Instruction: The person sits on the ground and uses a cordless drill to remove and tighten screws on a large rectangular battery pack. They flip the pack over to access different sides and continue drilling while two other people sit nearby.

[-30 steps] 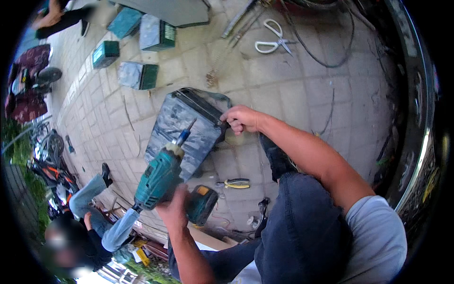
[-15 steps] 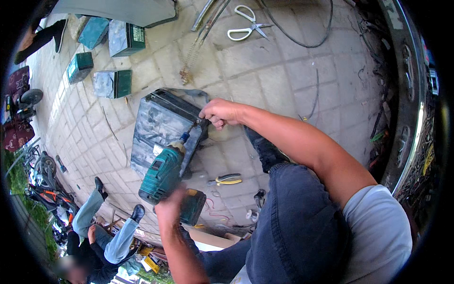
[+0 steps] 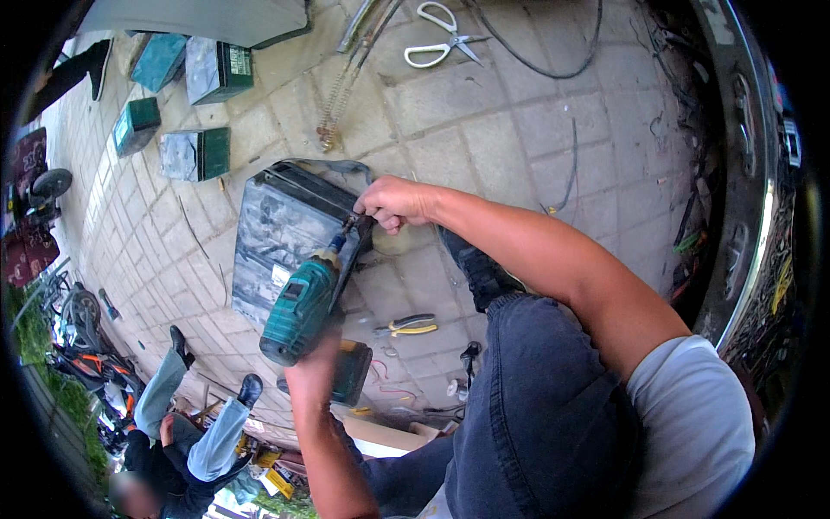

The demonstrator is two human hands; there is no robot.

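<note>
My left hand (image 3: 313,363), partly blurred, is wrapped round the grip of a teal cordless drill (image 3: 298,307). The drill's front end points up toward one edge of a dusty black box with a strap handle (image 3: 281,229), which lies on the paving. Beside that edge, my right hand (image 3: 399,204) has its fingers pinched together close to the drill's tip. Whatever is between those fingers is too small or hidden to make out. Pliers with yellow-and-black handles (image 3: 406,326) rest on the ground near the drill's battery.
White-handled scissors (image 3: 443,39), a coil spring (image 3: 330,117) and a black cable (image 3: 562,73) lie at the far side. Several green-and-grey battery blocks (image 3: 197,156) stand at the far left. Another person (image 3: 186,432) sits at the lower left, near a motorcycle (image 3: 95,363).
The drill has tilted and shifted slightly right relative to the box, its rear end swinging right. My right hand stays pinched at the box's edge. The whole view has shifted a little.
</note>
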